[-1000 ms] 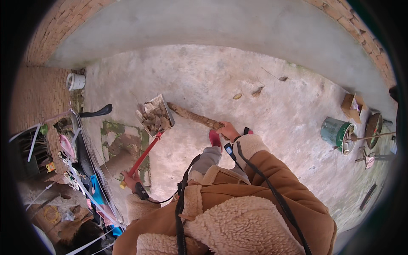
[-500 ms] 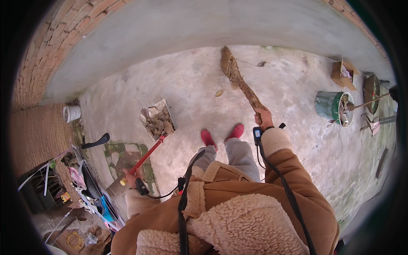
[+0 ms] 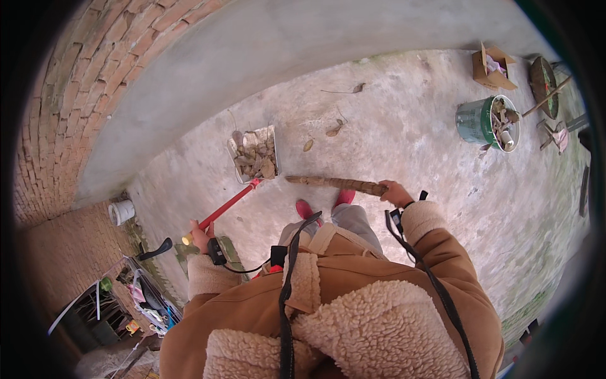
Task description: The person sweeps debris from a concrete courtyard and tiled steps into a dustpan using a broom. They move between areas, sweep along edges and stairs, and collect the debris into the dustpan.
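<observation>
Fingers of my left hand wrap round the red handle of a long-handled dustpan, near its yellow end. The pale pan rests on the concrete ahead and to the left, heaped with dry brown leaves. My right hand is closed on the narrow end of a brown straw broom. That broom lies crosswise in front of my pink shoes, its far end pointing left, close to the pan's near right corner. A few loose leaves lie on the ground beyond the broom.
To the right stand a green bucket holding dry leaves and a stick, a cardboard box and a round basket. A grey wall curves along the far side. A white bucket sits at the left.
My right hand has swung the broom from pointing far ahead to lying crosswise near my feet. The dustpan appears farther right and farther ahead. The whole view has turned somewhat.
</observation>
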{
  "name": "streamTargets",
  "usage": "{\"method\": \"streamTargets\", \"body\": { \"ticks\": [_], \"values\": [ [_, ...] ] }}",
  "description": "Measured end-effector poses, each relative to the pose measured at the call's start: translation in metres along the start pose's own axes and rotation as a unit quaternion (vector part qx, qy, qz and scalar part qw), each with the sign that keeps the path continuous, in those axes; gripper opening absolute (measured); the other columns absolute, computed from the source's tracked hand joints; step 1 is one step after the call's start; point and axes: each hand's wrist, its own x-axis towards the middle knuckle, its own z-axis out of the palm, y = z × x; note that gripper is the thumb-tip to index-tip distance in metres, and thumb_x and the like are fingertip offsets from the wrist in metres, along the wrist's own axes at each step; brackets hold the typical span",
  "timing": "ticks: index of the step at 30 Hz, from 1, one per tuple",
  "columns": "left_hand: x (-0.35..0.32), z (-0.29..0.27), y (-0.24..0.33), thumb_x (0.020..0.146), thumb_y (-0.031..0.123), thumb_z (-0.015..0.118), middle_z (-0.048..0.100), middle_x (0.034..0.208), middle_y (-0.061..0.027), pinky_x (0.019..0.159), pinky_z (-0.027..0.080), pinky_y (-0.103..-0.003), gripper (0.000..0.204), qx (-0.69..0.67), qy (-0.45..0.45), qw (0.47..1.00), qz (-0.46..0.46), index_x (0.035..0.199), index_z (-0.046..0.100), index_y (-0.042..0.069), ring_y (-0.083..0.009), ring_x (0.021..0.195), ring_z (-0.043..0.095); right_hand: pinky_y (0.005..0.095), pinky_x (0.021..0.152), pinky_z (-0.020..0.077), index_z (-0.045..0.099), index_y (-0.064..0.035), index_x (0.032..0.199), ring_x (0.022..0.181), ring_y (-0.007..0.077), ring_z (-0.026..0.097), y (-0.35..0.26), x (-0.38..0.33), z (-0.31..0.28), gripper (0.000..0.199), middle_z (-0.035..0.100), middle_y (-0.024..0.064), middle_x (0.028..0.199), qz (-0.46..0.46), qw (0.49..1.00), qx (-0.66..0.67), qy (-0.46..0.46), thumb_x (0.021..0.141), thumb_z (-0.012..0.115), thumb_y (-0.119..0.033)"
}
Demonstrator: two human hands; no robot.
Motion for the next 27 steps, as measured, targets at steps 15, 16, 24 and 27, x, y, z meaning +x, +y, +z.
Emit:
{"method": "streamTargets", "body": {
  "ticks": [15, 16, 24, 27],
  "values": [
    [-0.020, 0.165, 0.012, 0.077, 0.028, 0.063, 0.050, 0.089, -0.0077, 0.061, 0.051, -0.027, 0.034, 0.070, -0.120, 0.990, 0.012, 0.095, 0.049, 0.003, -0.0156, 0.076, 0.052, 0.0315, 0.058, 0.0440, 0.053, -0.0080, 0.109, 0.062, 0.0198, 0.056, -0.043, 0.034, -0.164, 0.049, 0.059, 0.0103, 0.071, -0.039, 0.982, 0.020, 0.181, 0.061, 0.062, -0.008],
    [-0.014, 0.176, 0.013, 0.077, 0.028, 0.063, 0.050, 0.088, -0.0077, 0.061, 0.051, -0.027, 0.034, 0.089, -0.131, 0.987, 0.015, 0.094, 0.049, 0.003, -0.0157, 0.075, 0.052, 0.0315, 0.062, 0.0441, 0.052, -0.0062, 0.110, 0.066, 0.0192, 0.056, -0.045, 0.029, -0.161, 0.050, 0.058, 0.0095, 0.072, -0.021, 0.983, 0.047, 0.177, 0.061, 0.062, -0.008],
    [0.044, 0.277, 0.011, 0.076, 0.031, 0.065, 0.054, 0.083, -0.0047, 0.063, 0.048, -0.025, 0.033, 0.177, -0.211, 0.960, 0.045, 0.090, 0.054, 0.003, -0.0124, 0.073, 0.053, 0.0201, 0.035, 0.0300, 0.043, -0.0138, 0.123, 0.042, 0.0057, 0.040, -0.062, -0.056, -0.053, 0.056, 0.050, -0.0007, 0.060, 0.156, 0.846, 0.442, 0.253, 0.070, 0.061, -0.008],
    [0.057, 0.310, 0.005, 0.075, 0.030, 0.066, 0.054, 0.081, -0.0030, 0.063, 0.046, -0.024, 0.028, 0.196, -0.232, 0.951, 0.057, 0.086, 0.056, 0.006, -0.0101, 0.073, 0.052, 0.0187, 0.034, 0.0302, 0.043, -0.0144, 0.120, 0.043, 0.0070, 0.042, -0.082, -0.046, -0.008, 0.051, 0.048, -0.0004, 0.060, 0.161, 0.762, 0.579, 0.239, 0.072, 0.058, -0.006]
  ]
}}
